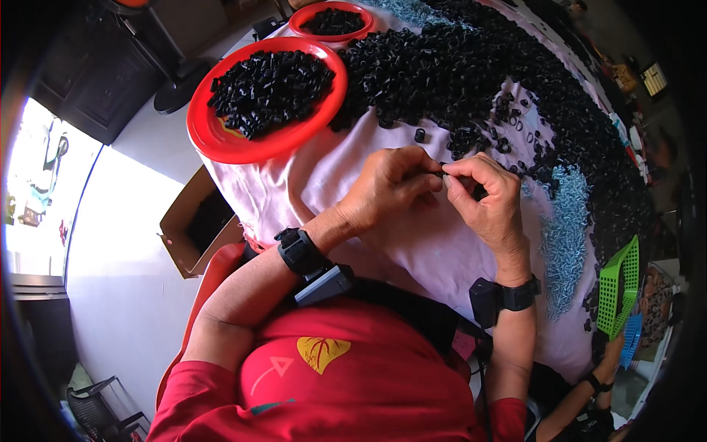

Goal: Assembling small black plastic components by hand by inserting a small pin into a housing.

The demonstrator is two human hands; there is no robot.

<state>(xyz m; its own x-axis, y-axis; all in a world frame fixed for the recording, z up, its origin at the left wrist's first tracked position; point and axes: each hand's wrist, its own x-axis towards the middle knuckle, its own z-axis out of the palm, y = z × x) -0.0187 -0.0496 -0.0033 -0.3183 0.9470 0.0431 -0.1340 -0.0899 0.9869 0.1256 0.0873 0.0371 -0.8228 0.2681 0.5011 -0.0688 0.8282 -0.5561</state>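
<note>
My left hand (pixel 398 184) and my right hand (pixel 492 197) meet over the near part of the pink cloth (pixel 383 228), thumbs and forefingers pinched together. Between the fingertips is a small dark piece (pixel 442 172), mostly hidden by the fingers. Just beyond my hands, loose short black tube-like pieces (pixel 420 135) lie on the cloth. They run into a large heap of the same black pieces (pixel 420 74). To the right of my right hand lies a long pile of small light-blue pieces (pixel 565 243).
A red plate (pixel 200 132) of black pieces stands at the left, with a smaller red plate (pixel 296 22) behind it. An open cardboard box (pixel 177 243) sits below the table's left edge. At right are a green basket (pixel 617 295) and another person's arm (pixel 567 409).
</note>
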